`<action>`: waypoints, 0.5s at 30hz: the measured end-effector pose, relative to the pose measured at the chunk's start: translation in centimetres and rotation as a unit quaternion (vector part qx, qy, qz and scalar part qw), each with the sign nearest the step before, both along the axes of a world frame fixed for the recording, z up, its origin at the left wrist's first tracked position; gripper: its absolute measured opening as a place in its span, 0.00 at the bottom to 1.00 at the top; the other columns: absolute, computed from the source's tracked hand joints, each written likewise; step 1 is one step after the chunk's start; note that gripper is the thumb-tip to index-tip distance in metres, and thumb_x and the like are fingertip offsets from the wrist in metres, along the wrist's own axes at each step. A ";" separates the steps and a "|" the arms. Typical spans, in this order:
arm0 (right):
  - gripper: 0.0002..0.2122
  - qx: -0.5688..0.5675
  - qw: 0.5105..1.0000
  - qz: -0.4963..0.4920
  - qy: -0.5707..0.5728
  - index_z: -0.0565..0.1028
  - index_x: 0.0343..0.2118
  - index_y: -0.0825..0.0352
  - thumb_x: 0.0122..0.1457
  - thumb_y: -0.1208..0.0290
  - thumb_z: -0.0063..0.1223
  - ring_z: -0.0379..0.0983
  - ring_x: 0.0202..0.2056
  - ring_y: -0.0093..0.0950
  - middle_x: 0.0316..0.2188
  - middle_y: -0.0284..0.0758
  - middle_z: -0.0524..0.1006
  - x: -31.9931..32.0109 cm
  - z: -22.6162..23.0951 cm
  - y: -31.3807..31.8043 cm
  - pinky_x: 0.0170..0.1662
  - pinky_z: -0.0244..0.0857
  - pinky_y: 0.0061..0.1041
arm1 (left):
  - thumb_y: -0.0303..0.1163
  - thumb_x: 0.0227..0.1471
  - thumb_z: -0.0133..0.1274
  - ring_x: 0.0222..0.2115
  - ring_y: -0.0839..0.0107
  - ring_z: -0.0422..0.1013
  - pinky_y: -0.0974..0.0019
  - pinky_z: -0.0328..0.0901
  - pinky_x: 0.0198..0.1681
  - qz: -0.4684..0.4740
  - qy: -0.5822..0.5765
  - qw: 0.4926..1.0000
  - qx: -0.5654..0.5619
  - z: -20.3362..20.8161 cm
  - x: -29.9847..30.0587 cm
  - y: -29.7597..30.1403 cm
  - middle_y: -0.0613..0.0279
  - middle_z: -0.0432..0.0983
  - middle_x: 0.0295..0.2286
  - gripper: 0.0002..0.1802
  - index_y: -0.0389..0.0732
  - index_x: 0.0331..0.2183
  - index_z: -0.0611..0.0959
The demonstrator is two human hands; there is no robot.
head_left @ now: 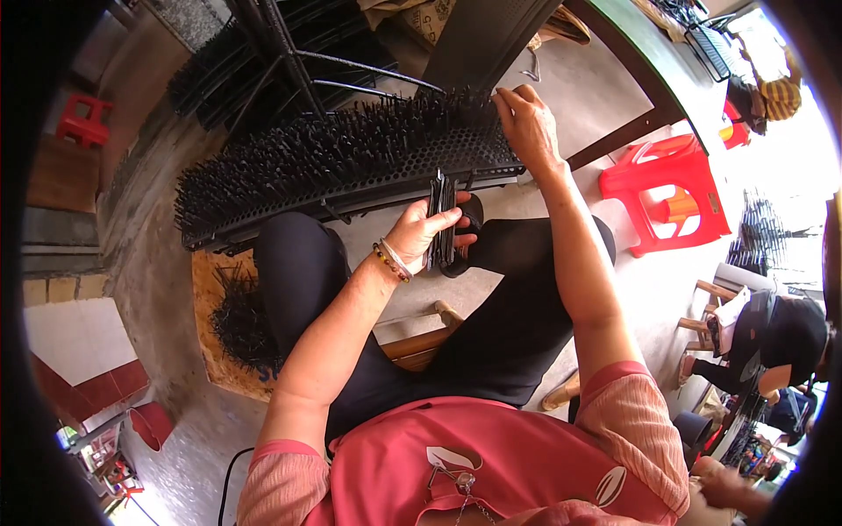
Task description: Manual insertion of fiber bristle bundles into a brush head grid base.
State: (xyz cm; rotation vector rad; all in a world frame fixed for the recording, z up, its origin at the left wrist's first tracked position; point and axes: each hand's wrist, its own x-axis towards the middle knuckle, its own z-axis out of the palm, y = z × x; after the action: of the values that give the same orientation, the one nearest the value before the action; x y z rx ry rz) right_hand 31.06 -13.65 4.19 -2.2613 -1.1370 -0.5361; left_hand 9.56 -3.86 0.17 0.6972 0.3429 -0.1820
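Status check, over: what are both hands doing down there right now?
Left hand gripping bundle of black rods. Right hand fingers on spiked perforated panel, at its right end. Nothing between hands and panel.

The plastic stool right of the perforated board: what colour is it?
Red stool, seen best in the head view.

Off to the right, a red plastic stool (668, 188) on the concrete floor (605, 88), beside the dark table (653, 66) (its edge bending toward the rim). Far left, a second, smaller red stool (84, 119). Lower left, a loose heap of black pins (241, 320) on a cardboard sheet (215, 368). At the right edge, another person (776, 346) seated low, dressed in black.
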 end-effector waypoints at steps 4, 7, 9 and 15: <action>0.09 -0.017 0.999 -0.017 0.022 0.76 0.37 0.66 0.55 0.71 0.50 0.71 0.30 0.41 0.29 0.42 0.72 -0.2 0.3 0.0 0.33 0.65 0.33 | 0.27 0.52 0.50 0.33 0.72 0.71 0.62 0.72 0.39 0.016 0.000 1.000 -0.015 0.5 0.0 0.0 0.61 0.72 0.30 0.17 0.34 0.45 0.72; 0.09 -0.025 1.000 -0.003 0.002 0.76 0.38 0.67 0.55 0.71 0.49 0.71 0.29 0.41 0.29 0.42 0.71 0.1 0.3 -0.1 0.34 0.65 0.34 | 0.26 0.52 0.50 0.36 0.70 0.71 0.60 0.72 0.40 0.021 0.004 0.999 -0.030 0.6 0.1 0.0 0.60 0.72 0.32 0.16 0.33 0.44 0.73; 0.10 -0.013 1.000 0.019 -0.002 0.76 0.38 0.68 0.55 0.72 0.49 0.71 0.29 0.41 0.28 0.42 0.71 0.1 0.2 0.1 0.34 0.65 0.33 | 0.25 0.52 0.50 0.35 0.67 0.72 0.61 0.72 0.40 0.036 0.000 0.999 -0.033 0.4 0.1 -0.1 0.58 0.72 0.33 0.15 0.34 0.43 0.73; 0.10 0.022 0.997 0.048 0.047 0.75 0.38 0.69 0.55 0.74 0.49 0.71 0.30 0.41 0.28 0.43 0.71 0.0 0.3 0.2 0.34 0.64 0.33 | 0.25 0.51 0.51 0.38 0.66 0.71 0.59 0.72 0.41 0.062 0.006 0.998 -0.027 0.1 0.0 0.0 0.59 0.72 0.36 0.14 0.33 0.42 0.74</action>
State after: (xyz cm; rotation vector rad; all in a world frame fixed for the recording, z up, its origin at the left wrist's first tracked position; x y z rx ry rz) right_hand 31.03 -13.45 4.50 -2.1588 -1.1673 -0.4080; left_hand 9.61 -3.86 0.24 0.6202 0.3911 -0.0769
